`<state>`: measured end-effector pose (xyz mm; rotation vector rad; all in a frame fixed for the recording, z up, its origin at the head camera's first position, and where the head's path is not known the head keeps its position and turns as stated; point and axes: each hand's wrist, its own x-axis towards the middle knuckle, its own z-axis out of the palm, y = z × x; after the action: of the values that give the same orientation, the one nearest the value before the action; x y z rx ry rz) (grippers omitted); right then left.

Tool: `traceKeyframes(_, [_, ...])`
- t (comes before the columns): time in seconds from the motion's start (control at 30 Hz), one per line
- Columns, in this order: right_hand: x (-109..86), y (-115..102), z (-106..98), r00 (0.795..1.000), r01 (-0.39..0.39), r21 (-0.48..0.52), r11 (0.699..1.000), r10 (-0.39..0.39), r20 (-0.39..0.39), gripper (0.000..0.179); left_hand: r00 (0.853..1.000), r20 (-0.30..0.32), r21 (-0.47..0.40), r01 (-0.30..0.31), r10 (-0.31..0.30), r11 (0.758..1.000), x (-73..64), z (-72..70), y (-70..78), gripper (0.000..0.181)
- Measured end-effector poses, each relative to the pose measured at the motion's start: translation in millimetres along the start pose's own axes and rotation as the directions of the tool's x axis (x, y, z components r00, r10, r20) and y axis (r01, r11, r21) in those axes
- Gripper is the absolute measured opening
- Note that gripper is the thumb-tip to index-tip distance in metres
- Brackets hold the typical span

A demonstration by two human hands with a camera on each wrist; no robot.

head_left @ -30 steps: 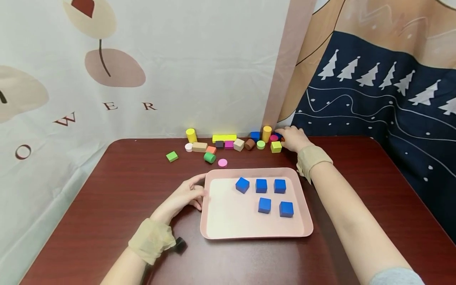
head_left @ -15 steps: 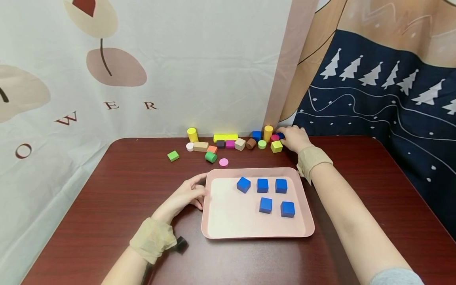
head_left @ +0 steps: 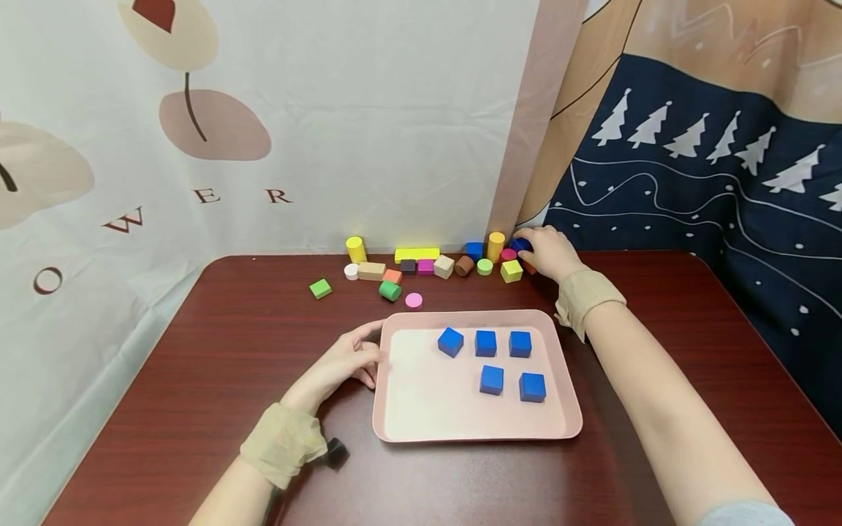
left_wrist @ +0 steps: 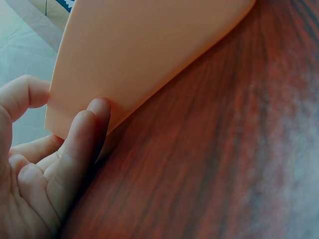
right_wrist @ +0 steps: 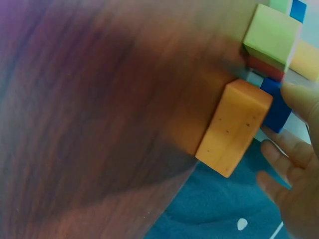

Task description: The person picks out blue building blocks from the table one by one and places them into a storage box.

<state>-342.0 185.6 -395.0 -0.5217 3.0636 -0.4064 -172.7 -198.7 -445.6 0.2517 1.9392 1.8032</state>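
My left hand holds the left edge of a pink tray. In the left wrist view, its fingertips press the tray's outer wall low by the table. Five-sided clutter is absent from the tray, which bears several blue cubes standing apart on its right half. At the table's back right, my right hand pinches a blue block between thumb and fingers. An orange block lies right beside that block, mostly hidden by the hand in the head view.
Along the back edge stand a yellow cylinder, an orange-yellow cylinder, a yellow-green cube and another blue block. A green cylinder and a pink disc lie behind the tray. A curtain borders the table.
My right hand has shifted slightly right, and more of the blue block shows between its thumb and fingers. The left hand and the tray keep their places.
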Motion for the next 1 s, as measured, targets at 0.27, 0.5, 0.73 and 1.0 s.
traceKeyframes(0.27, [-7.4, 0, -19, 0.999, 0.03, 0.04, 0.999, -0.028, -0.036, 0.04, 1.0, -0.002, 0.001, 0.0, 0.0, 1.0, -0.3, 0.7, 0.6, 0.067])
traceKeyframes(0.5, [-17.1, -3, -34, 0.998, 0.05, 0.107, 0.993, -0.047, -0.03, 0.038, 1.0, 0.005, -0.002, -0.004, 0.004, 1.0, -0.1, 0.4, -0.4, 0.066])
traceKeyframes(0.73, [-28.3, -14, -44, 0.997, 0.08, 0.127, 0.989, -0.079, -0.012, 0.04, 1.0, -0.004, -0.007, 0.001, -0.001, 1.0, -0.4, 0.3, -1.9, 0.066])
traceKeyframes(1.0, [-49.1, -35, -48, 0.982, 0.191, 0.124, 0.974, -0.187, -0.039, 0.042, 1.0, -0.002, 0.013, -0.002, 0.002, 1.0, -0.2, -1.3, -1.3, 0.065])
